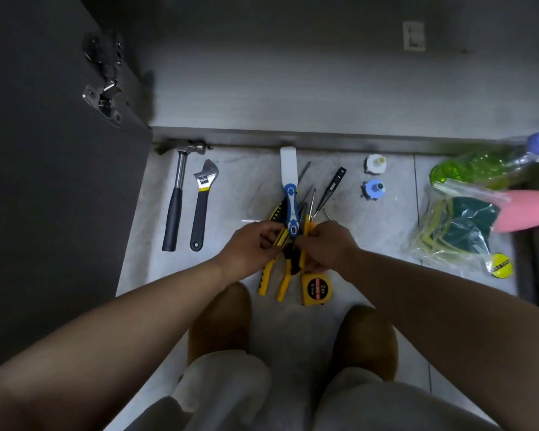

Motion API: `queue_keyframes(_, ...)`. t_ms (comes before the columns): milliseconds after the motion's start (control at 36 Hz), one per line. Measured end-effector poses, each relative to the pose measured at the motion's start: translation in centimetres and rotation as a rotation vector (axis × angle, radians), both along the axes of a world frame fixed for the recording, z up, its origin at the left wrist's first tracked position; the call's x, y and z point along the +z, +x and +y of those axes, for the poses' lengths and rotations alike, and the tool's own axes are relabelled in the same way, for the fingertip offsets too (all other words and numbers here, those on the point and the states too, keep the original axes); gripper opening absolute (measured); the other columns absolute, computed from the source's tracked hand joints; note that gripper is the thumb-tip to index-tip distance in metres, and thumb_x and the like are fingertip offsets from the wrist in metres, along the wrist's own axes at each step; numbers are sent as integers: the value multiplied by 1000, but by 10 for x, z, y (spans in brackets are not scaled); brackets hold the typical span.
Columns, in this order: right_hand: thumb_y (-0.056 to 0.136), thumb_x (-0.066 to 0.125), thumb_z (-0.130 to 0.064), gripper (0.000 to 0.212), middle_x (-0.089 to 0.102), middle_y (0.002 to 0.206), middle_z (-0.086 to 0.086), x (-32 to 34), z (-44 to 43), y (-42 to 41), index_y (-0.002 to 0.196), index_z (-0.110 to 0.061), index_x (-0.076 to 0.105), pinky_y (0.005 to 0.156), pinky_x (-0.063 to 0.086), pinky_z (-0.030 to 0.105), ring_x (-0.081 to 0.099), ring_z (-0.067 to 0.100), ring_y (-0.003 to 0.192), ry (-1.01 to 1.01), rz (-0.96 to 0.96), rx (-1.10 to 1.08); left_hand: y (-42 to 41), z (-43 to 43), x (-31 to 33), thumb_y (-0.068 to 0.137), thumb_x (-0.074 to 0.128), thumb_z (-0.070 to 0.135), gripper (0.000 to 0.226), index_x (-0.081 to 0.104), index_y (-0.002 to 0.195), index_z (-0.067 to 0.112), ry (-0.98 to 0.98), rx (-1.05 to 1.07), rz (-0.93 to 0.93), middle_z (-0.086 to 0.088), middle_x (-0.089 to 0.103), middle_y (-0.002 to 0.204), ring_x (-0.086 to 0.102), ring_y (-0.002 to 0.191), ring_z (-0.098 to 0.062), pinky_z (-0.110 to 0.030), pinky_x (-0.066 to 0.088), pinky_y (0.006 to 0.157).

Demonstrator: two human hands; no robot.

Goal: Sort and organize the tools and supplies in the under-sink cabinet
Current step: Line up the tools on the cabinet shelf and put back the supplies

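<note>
While the person crouches over the tiled floor [371,231] before the open cabinet [293,88], the head view shows both hands meeting over a heap of tools at the middle of the picture. The left hand [249,247] has its fingers [269,229] curled around the near ends of the bundle, on a yellow and black handle. The right hand [327,244] closes its fingers [313,233] on the same bundle from the right side. In the bundle stand a blue and white scraper [290,194], its white blade pointing far toward the cabinet edge, and several thin screwdrivers [311,200] fanned to its right. A black tester pen [333,185] lies just right of these. Yellow pliers [277,275] stick out near the hands, and a yellow tape measure [316,289] lies just beside them on the right.

To the left, well apart from the heap, a hammer [175,197] and a wrench [201,206] lie side by side, heads far. Right of the heap sit a white cap [376,163] and a blue cap [374,188]. At the far right lie a green bottle [479,166], a clear bag of sponges [458,228], a pink thing [526,209] and a yellow disc [500,265]. The open cabinet door [44,150] with its hinge [105,94] fills the left.
</note>
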State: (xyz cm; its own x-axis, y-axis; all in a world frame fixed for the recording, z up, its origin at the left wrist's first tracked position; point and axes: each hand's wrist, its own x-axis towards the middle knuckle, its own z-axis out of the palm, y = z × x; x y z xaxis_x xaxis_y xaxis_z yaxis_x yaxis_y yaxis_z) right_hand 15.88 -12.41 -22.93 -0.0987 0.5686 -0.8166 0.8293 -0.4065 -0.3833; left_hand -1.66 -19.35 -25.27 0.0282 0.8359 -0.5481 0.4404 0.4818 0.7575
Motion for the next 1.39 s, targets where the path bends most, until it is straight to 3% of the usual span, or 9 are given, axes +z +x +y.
queue_keyframes(194,90,60,-27,17,72,81,9,5,13,32,82,-14,67,76,63,45,72,28,75,162,-152,63,6,-10,2,89,68,12,28,57,114,19,91,119,122,-1,62,99,62,89,-15,-31,54,76)
queue_keyframes(278,95,52,-32,14,64,86,3,2,8,37,88,-21,58,65,55,34,64,20,75,242,-186,151,7,-16,4,86,75,24,33,49,106,22,10,110,120,0,60,94,61,84,-14,-26,47,66)
queue_keyframes(417,92,54,-53,30,66,86,2,1,-6,21,97,-23,54,70,59,40,68,22,75,198,-90,113,21,-27,9,84,77,21,70,33,138,19,-77,-92,325,-10,43,126,62,102,-31,-38,53,83)
queue_keyframes(528,89,66,-35,30,59,98,6,-2,-12,13,105,-17,48,68,47,34,58,22,85,234,-191,322,25,-24,16,84,76,14,76,28,143,21,-116,-86,361,-14,35,131,63,100,-35,-41,57,87)
queue_keyframes(722,85,70,-32,24,52,81,-4,-6,-4,23,82,-25,47,66,43,30,51,13,72,168,-232,363,16,-22,24,85,73,20,56,33,123,28,-187,135,60,3,61,85,63,84,-19,-31,50,69)
queue_keyframes(944,90,59,-39,18,57,77,-5,-5,8,33,78,-27,51,53,34,25,53,10,68,240,-117,213,-4,-30,32,89,66,-8,43,67,118,24,-288,230,-388,-13,71,110,70,105,-29,-49,59,93)
queue_keyframes(1139,97,55,-30,21,61,97,14,11,20,0,101,-10,57,72,55,44,64,31,83,348,96,49,-39,-34,37,101,36,-3,44,65,127,17,-311,463,-616,-7,60,90,56,74,-19,-28,45,59)
queue_keyframes(1278,93,61,-33,39,44,116,9,27,31,-31,127,-19,47,67,50,38,55,26,76,631,-24,447,-57,-29,36,106,38,31,30,64,107,17,-210,657,-556,-3,57,74,52,62,-18,-26,42,51)
queue_keyframes(1389,89,67,-35,52,39,127,10,27,36,-59,136,-29,45,65,54,40,61,31,80,649,-103,745,-63,-20,28,98,59,38,23,62,109,18,-142,625,-220,-1,67,85,63,77,-18,-33,50,68)
